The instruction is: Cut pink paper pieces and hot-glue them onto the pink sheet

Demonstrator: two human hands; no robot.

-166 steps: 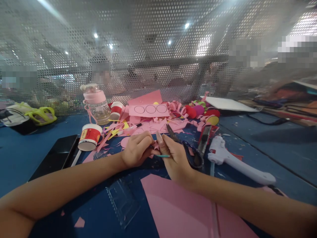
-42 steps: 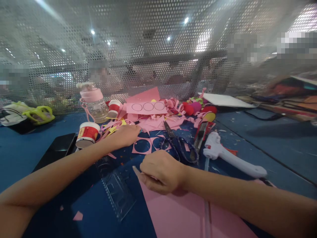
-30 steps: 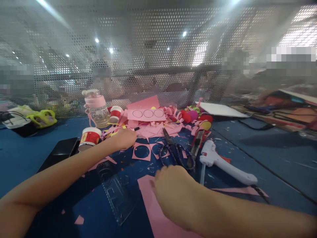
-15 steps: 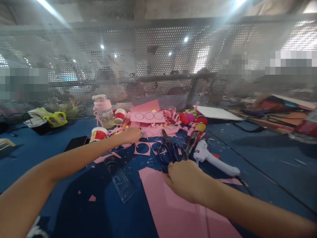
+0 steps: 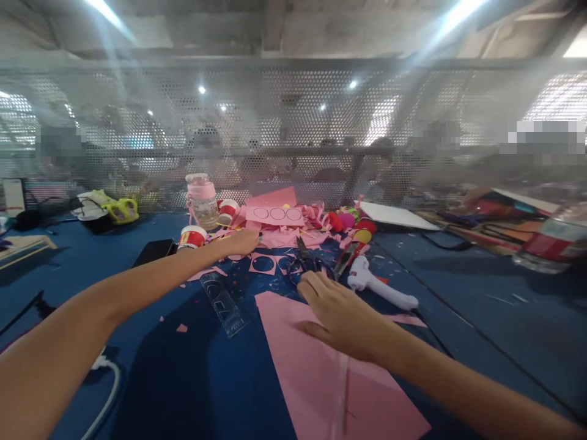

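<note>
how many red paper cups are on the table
2. One red paper cup stands near the black phone, just left of the left hand. The other stands farther back beside the pink-lidded bottle. The paper scraps may hide more.

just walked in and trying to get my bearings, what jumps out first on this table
A big pink paper sheet fills the near middle of the blue table, with the right hand spread flat on its far end. Just beyond that hand lie dark scissors and a white glue gun. The left hand reaches into a heap of pink paper scraps below the perforated metal screen.
</note>
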